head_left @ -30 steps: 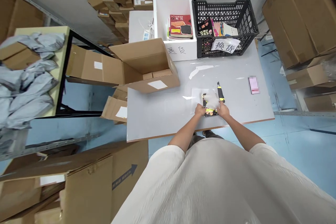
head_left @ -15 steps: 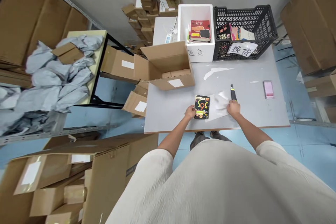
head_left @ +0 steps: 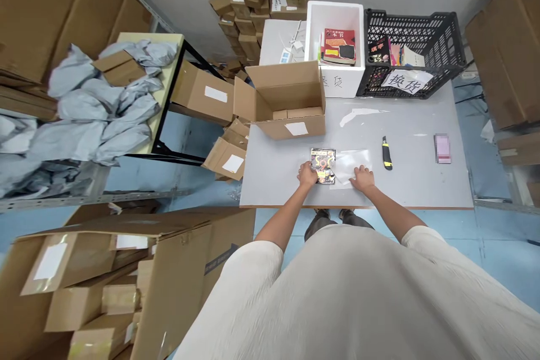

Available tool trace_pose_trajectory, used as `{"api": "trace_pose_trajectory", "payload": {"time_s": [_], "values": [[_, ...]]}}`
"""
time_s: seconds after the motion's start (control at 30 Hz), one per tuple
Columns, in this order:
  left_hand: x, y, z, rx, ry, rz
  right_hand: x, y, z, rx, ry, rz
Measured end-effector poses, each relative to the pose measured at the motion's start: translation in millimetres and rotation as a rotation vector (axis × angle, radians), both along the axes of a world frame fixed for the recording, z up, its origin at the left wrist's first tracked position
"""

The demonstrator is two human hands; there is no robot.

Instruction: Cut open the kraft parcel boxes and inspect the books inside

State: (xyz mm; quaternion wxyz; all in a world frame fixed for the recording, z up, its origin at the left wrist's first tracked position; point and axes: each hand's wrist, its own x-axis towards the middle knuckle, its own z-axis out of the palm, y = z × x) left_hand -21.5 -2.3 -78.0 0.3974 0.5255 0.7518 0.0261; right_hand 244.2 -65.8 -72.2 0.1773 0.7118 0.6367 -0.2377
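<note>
A small dark book (head_left: 323, 163) with large numerals on its cover lies near the table's front edge, with a glossy sheen across it. My left hand (head_left: 307, 175) grips its left edge, thumb over the cover. From the book's right side a sheet of clear plastic film (head_left: 346, 163) stretches out over the tabletop; whether it is a bag I cannot tell. My right hand (head_left: 362, 178) rests on the film's right part with its fingers spread. A black and yellow utility knife (head_left: 387, 154) lies just beyond that hand, untouched.
An open cardboard box (head_left: 291, 121) stands at the table's left. Behind are a white foam bin (head_left: 337, 84) with books and a black crate (head_left: 439, 62). A pink item (head_left: 442, 148) lies at right. Grey parcels (head_left: 84, 107) fill the left shelf; a big carton (head_left: 177, 275) stands below.
My right hand has come away from the knife and moved left onto the film. The film now lies flatter beside the book, and the cover looks shinier. The view has shifted slightly.
</note>
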Motion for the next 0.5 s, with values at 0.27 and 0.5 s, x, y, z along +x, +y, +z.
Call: {"api": "trace_pose_trajectory", "payload": {"time_s": [0.27,0.5], "values": [[20,-10,19.1,0.094,-0.136,-0.259,5,13,1.7,-0.012,0.036,-0.044],[39,2,62.7,0.425,-0.318,-0.428,13,45,62.1,0.271,0.064,-0.011]]}}
